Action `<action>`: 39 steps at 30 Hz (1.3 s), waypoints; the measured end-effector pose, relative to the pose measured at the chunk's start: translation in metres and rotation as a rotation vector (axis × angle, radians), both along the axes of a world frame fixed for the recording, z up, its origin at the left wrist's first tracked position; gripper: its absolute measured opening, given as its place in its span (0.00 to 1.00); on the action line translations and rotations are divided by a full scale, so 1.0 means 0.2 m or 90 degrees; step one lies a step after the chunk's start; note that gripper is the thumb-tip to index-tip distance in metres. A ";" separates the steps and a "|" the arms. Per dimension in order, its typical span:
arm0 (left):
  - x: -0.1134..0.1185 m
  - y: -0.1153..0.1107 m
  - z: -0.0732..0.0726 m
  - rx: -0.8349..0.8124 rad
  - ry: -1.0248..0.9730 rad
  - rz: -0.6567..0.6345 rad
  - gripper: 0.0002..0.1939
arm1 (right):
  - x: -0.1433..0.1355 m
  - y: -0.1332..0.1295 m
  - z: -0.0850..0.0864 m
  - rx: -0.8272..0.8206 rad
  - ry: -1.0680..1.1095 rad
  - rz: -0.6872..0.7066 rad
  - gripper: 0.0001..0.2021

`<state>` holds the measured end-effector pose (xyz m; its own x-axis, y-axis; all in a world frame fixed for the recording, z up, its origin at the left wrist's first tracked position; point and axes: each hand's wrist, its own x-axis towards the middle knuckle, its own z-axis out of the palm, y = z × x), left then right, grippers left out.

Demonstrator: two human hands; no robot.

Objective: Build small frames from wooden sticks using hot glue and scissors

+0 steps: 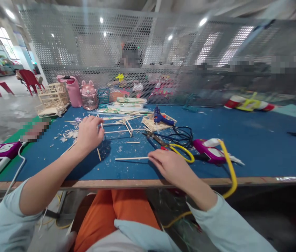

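My left hand (88, 135) is closed on the near end of a small frame of thin wooden sticks (119, 131), just above the blue tabletop. Its fingertips partly cover the frame. My right hand (170, 163) pinches one end of a thin wooden stick (131, 159), which points left along the front of the table. Between the hands lie a short stick piece (133, 142) and crumbs. Beyond my right hand are yellow-handled scissors (182, 152) and a blue glue gun (162, 118), which rests on a flat stick-built piece (149, 122).
At the back stand a stick-built model (53, 99), a pink bottle (74, 91) and a pink jar (89, 97), beside bundled sticks (131, 105). A purple-and-white tool (211, 151) with a yellow strap lies right. Perforated metal screening (85, 45) rises behind. A power bank (1, 150) with cable sits left.
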<state>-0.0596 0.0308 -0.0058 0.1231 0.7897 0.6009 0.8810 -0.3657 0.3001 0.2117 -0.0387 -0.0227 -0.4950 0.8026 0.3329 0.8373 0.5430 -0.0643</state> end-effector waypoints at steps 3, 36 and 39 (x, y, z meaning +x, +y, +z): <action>0.20 -0.09 0.04 -0.119 0.001 -0.260 0.16 | -0.07 -0.02 0.00 0.048 0.021 -0.017 0.13; 0.28 -0.04 -0.05 -0.541 -0.627 -0.472 0.14 | 0.21 -0.13 0.14 -0.330 0.364 -0.123 0.21; 0.27 -0.05 -0.05 -0.515 -0.611 -0.475 0.16 | 0.04 -0.08 0.10 -0.238 0.419 -0.076 0.14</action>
